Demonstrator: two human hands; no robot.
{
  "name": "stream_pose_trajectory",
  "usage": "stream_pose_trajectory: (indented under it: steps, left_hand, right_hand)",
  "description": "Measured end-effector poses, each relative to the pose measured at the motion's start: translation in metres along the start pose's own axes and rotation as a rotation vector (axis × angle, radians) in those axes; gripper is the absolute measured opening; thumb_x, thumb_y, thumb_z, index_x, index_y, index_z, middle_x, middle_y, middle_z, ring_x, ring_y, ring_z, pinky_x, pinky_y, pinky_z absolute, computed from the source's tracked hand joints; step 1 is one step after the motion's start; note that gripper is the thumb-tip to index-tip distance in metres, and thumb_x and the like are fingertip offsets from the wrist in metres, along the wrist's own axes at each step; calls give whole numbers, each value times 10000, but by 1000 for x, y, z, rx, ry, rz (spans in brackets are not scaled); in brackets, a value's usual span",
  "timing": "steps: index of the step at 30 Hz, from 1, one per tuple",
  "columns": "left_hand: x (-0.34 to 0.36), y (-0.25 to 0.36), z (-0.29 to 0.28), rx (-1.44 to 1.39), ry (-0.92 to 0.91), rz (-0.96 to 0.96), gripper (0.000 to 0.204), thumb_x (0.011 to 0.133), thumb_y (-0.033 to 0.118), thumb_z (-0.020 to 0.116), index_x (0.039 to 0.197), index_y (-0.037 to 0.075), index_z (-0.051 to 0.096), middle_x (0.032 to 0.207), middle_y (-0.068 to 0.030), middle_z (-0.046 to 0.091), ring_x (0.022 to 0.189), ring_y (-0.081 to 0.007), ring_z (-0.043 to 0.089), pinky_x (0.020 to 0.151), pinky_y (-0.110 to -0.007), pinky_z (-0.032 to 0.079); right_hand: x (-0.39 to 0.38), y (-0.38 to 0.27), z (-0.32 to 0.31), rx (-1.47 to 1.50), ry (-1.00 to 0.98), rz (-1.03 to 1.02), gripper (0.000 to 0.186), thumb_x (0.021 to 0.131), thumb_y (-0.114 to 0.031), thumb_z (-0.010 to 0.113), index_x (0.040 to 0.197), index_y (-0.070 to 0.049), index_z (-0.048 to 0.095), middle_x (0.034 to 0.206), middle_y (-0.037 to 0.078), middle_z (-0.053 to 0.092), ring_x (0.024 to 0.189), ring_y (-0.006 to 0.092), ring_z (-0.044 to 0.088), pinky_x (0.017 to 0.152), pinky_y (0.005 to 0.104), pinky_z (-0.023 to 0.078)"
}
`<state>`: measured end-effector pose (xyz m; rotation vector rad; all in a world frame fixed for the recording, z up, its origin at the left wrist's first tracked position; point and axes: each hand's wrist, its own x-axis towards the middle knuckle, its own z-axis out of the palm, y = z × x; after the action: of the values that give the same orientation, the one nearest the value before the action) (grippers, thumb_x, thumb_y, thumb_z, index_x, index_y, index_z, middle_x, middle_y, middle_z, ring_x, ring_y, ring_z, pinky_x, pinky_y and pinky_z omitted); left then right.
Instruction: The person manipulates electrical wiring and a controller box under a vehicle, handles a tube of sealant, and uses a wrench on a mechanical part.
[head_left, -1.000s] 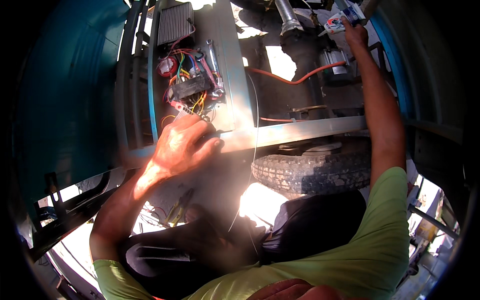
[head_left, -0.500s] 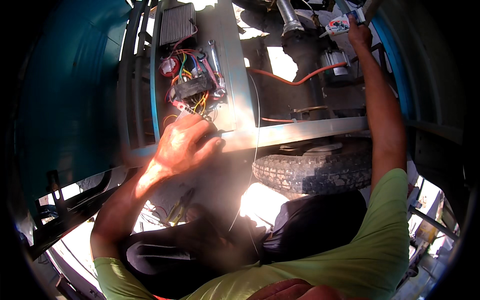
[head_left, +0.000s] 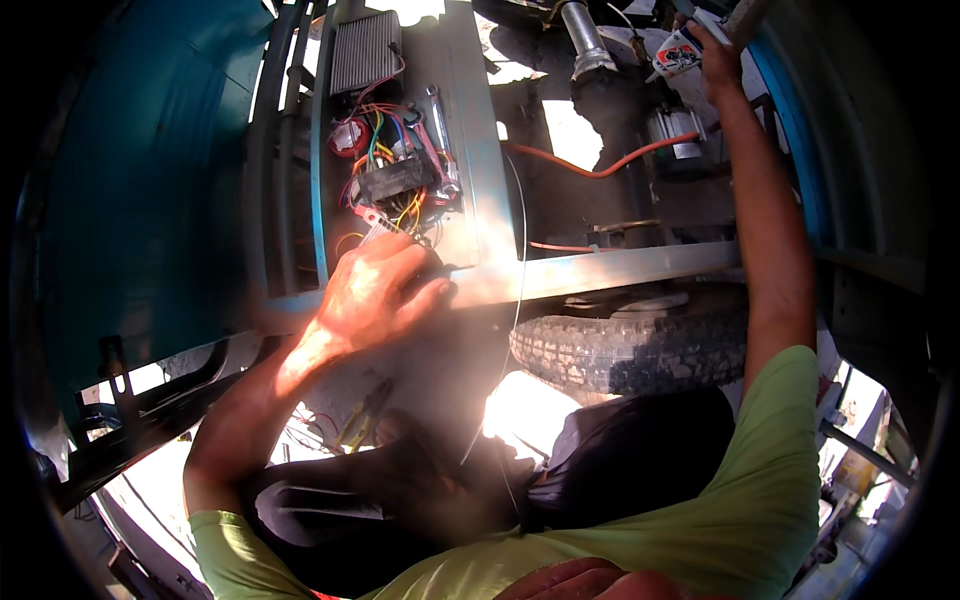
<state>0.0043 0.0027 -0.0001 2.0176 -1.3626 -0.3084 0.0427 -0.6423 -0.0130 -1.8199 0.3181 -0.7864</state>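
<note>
My left hand [head_left: 378, 290] is closed over the near rail of the metal frame [head_left: 590, 268], fingers bent over it and thumb on the near side. Its fingertips are partly hidden beside a red and white strip [head_left: 372, 217] and a bundle of coloured wires [head_left: 405, 213]. Just beyond lies a black connector block [head_left: 392, 180], with a wrench [head_left: 440, 125] to its right. At the far right, my stretched-out right hand [head_left: 720, 62] grips a small white bottle [head_left: 678, 56] with red and black print. The bottle is tilted, its narrow tip pointing left.
A finned metal box [head_left: 366, 52] sits at the far left of the frame. An orange cable [head_left: 600, 172] runs to a silver motor [head_left: 676, 135]. A treaded tyre [head_left: 630, 352] is below the rail, and yellow-handled pliers [head_left: 362, 415] lie near my left knee. A teal panel [head_left: 130, 220] stands at left.
The whole view has shifted a little, so the frame appears slightly lower and further right. The bottle in my right hand has turned slightly. My left hand keeps its place on the rail.
</note>
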Motion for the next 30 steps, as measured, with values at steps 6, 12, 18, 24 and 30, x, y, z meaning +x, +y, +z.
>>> stream_pose_trajectory:
  steps: [6, 12, 18, 24, 30]
  left_hand:
    - [-2, 1, -2, 18, -9, -24, 187, 834, 70, 788, 991, 1, 712, 889, -157, 664, 814, -350, 651, 725, -421, 528]
    - [1, -2, 3, 13, 1, 10, 206, 823, 68, 791, 999, -1, 710, 871, -151, 657, 788, -337, 647, 700, -418, 525]
    - [2, 0, 0, 12, -6, 7, 216, 823, 76, 790, 1004, -6, 706, 864, -154, 652, 786, -340, 644, 703, -423, 521]
    - [2, -2, 1, 0, -4, 8, 208, 829, 77, 788, 1002, -6, 708, 868, -155, 655, 791, -342, 645, 708, -423, 522]
    - [0, 0, -1, 23, -9, -19, 206, 825, 77, 793, 996, -3, 711, 872, -154, 661, 798, -341, 649, 713, -423, 526]
  right_hand:
    - [-5, -8, 33, 161, -10, 281, 386, 974, -386, 687, 1206, -79, 725, 1050, 85, 755, 846, 217, 713, 739, 373, 587]
    - [-2, -15, 34, -158, 173, 249, 359, 984, -367, 678, 1197, -84, 739, 1053, 70, 764, 862, 200, 723, 723, 369, 592]
    - [-1, -12, 33, -332, 226, 180, 333, 994, -348, 669, 1187, -89, 753, 1057, 54, 772, 877, 183, 734, 707, 365, 598]
    - [0, -2, 23, -109, -65, 185, 311, 1004, -330, 661, 1177, -94, 768, 1060, 39, 781, 892, 166, 744, 691, 361, 603]
    - [-8, 15, 21, 140, -181, 178, 287, 991, -354, 681, 1089, -100, 770, 1040, 41, 780, 824, 162, 741, 629, 362, 592]
